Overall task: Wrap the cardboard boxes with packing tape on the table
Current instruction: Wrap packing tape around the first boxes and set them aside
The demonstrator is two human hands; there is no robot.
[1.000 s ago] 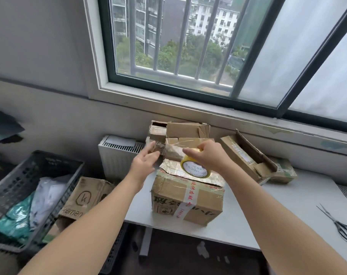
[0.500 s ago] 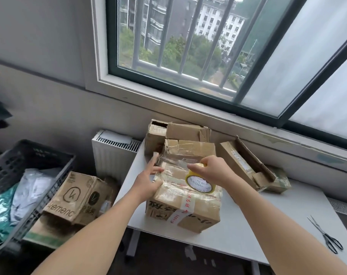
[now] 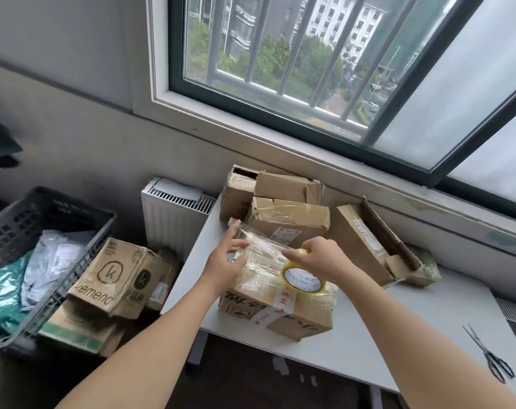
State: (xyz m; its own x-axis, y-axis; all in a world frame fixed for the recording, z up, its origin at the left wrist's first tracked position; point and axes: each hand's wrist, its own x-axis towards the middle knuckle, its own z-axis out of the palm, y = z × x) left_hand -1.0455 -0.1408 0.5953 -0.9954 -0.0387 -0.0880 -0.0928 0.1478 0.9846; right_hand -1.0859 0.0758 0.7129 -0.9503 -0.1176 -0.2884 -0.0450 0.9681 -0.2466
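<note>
So the cardboard box [image 3: 276,302] getting wrapped sits on the white table [image 3: 398,329], right under both hands, its top already shiny with layers of clear tape and a white strip with red print running down its near face. Right hand [image 3: 321,259] is closed around the roll of packing tape [image 3: 302,281], yellowish with a white printed core, which rests on the box top just under the palm. A stretch of clear tape [image 3: 259,242] runs from the roll over to the left hand [image 3: 225,261], whose thumb and fingers pinch the free end at the box's far left corner; the other fingers look loosely spread. Just beyond the hands there's a pile of more taped boxes [image 3: 286,211] against the wall, and off past the right hand an open flat box [image 3: 369,243] lies tilted with its flap up. Well out to the right of the right arm, a pair of scissors [image 3: 490,355] lies near the table edge. Left of the left arm, down on the floor, there's a brown box with a "k" logo [image 3: 115,276] leaning beside a dark plastic crate [image 3: 23,231] with bagged stuff in it, plus a white radiator [image 3: 174,214] under the window.
</note>
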